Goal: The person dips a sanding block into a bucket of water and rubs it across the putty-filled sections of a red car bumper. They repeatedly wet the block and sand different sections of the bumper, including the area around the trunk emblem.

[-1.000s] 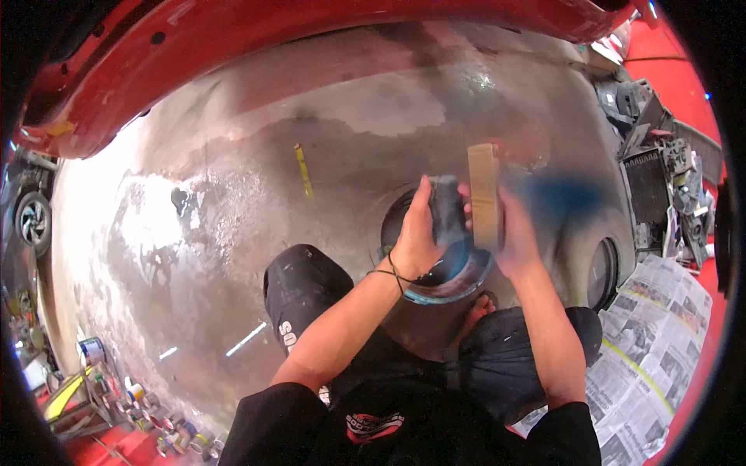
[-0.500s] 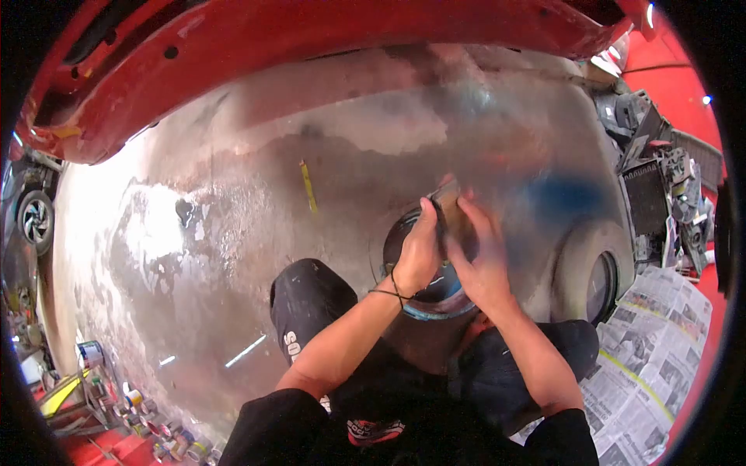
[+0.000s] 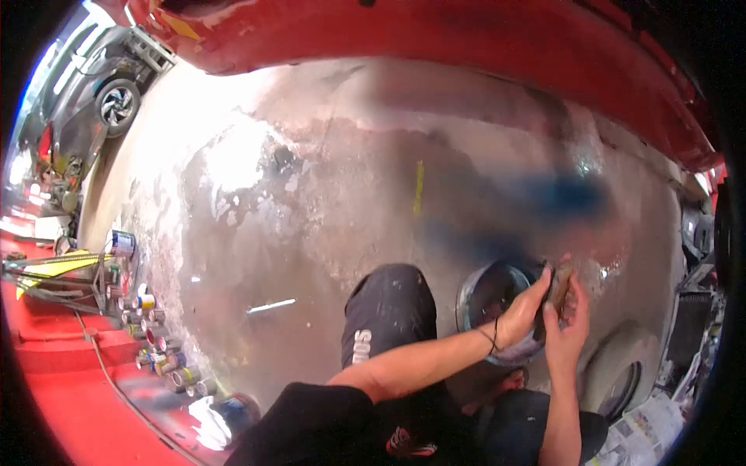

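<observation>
Both hands grip a small flat piece with a brown face and a dark side, which looks like a folded sheet of sandpaper (image 3: 558, 290). My left hand (image 3: 522, 317) pinches its left side, thumb pointing up. On the other side, my right hand (image 3: 569, 320) has its fingers curled around the right edge. Just left of and below them stands a round bucket (image 3: 516, 359) with dark liquid inside; my left wrist, with a thin dark cord on it, crosses over its rim.
A red car body panel (image 3: 435, 43) spans the top. A tire (image 3: 602, 369) lies at right, beside newspaper (image 3: 641, 427). A yellow strip (image 3: 420, 186) and a white stick (image 3: 272, 306) lie on the wet floor. Several paint cans (image 3: 183, 378) stand at lower left, below a parked car (image 3: 97, 93).
The view has swung left, so the floor items and bucket appear farther right. The hands are lower relative to the bucket and at its right side; both still hold the sandpaper, now turned more edge-on.
</observation>
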A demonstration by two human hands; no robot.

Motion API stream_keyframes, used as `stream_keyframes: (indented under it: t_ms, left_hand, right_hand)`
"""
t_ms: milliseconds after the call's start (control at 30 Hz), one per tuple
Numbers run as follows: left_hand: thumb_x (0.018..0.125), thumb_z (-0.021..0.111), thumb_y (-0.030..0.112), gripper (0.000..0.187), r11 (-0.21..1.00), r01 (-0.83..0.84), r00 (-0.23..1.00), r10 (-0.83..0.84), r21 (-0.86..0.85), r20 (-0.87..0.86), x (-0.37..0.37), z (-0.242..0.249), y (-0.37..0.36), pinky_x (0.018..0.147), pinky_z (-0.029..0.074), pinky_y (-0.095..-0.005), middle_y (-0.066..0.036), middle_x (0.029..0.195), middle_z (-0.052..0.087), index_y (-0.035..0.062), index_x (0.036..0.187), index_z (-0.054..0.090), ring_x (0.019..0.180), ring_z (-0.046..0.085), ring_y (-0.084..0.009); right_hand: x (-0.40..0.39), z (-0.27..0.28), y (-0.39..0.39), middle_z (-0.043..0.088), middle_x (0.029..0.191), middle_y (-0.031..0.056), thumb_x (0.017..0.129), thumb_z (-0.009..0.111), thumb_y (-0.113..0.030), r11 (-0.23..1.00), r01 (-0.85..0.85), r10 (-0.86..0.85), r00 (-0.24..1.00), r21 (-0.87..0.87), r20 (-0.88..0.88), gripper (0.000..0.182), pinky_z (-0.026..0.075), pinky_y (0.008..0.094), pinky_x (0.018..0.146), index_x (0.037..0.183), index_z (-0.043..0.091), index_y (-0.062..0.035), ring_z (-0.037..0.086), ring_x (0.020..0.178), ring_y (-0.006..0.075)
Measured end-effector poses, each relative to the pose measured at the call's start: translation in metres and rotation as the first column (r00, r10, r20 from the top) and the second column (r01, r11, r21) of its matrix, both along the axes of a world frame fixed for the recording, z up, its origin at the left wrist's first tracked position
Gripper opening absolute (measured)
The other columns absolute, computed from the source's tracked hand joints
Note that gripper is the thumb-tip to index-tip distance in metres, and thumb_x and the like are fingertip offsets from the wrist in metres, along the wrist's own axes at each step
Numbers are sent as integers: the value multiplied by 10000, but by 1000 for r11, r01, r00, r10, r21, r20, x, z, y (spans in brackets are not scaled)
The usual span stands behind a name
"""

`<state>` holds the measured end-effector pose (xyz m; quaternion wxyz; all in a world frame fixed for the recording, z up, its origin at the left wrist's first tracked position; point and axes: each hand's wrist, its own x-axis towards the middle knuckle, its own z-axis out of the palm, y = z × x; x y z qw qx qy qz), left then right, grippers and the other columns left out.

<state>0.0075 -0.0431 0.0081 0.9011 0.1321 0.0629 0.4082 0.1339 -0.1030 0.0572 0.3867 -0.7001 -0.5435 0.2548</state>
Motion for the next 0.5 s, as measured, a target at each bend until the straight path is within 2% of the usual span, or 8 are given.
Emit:
stream_keyframes:
  t_ms: [67,133,167,267,333,367,467,500]
  left_hand:
    - [1229,333,544,674,999,19,1000,-18,-36,17,-3,-10,-8,1230,433,-380,-15,1657,519,176,1791,281,1386,565,-178]
    - [1233,334,521,654,993,11,997,-1,-118,82,-5,-22,-19,1237,431,-386,-26,1664,519,182,1790,282,1399,563,-193]
    - [1237,321,505,645,994,6,995,5,-109,103,-6,-31,-24,1258,412,-398,-38,1701,488,187,1796,268,1457,531,-210]
    - [1239,297,501,647,980,31,990,-2,-196,144,-14,-37,-31,1294,373,-409,-43,1745,443,181,1801,251,1543,468,-217]
    - [1232,281,531,674,988,4,997,8,-154,78,-24,-19,-24,1336,321,-417,-52,1767,420,172,1801,240,1615,405,-241]
    - [1225,291,550,689,990,17,998,-9,-139,61,-26,-18,-20,1337,323,-431,-58,1765,428,169,1797,244,1607,420,-253]
    - [1215,266,577,709,996,-85,996,85,-7,2,-30,10,-5,1319,349,-471,-66,1766,430,180,1800,212,1605,426,-263]
    - [1210,264,588,721,998,-69,998,69,5,-8,-31,13,-3,1317,352,-484,-67,1770,423,182,1803,200,1609,420,-268]
  right_hand:
    - [-4,-6,-3,612,1524,100,935,805,-41,1000,-16,16,1000,-1,-25,716,541,359,1004,1608,565,-93,637,1220,224]
    - [-7,-12,-11,628,1484,102,910,816,-46,999,-12,11,1000,-46,-23,722,544,356,971,1591,579,-92,644,1216,235]
    - [-10,-10,-13,651,1436,105,891,820,-46,998,-16,17,1000,-63,22,711,542,362,956,1565,600,-91,647,1205,239]
    - [-22,-3,-14,666,1401,98,881,833,-54,997,-38,38,999,-68,-1,701,541,375,950,1547,619,-101,649,1203,242]
    - [-30,6,-7,673,1397,93,868,856,-57,997,-37,43,996,-74,75,683,541,376,937,1514,642,-112,664,1205,257]
    - [-34,13,-2,675,1396,100,863,859,-44,998,-40,45,995,-55,93,684,542,373,937,1508,645,-117,669,1209,259]
    - [-36,22,4,665,1417,109,850,893,-59,997,-62,52,983,51,177,712,559,377,942,1515,647,-118,681,1185,256]
    - [-39,30,5,663,1416,112,847,902,-67,998,-52,45,988,44,149,712,564,374,947,1511,651,-115,685,1199,260]
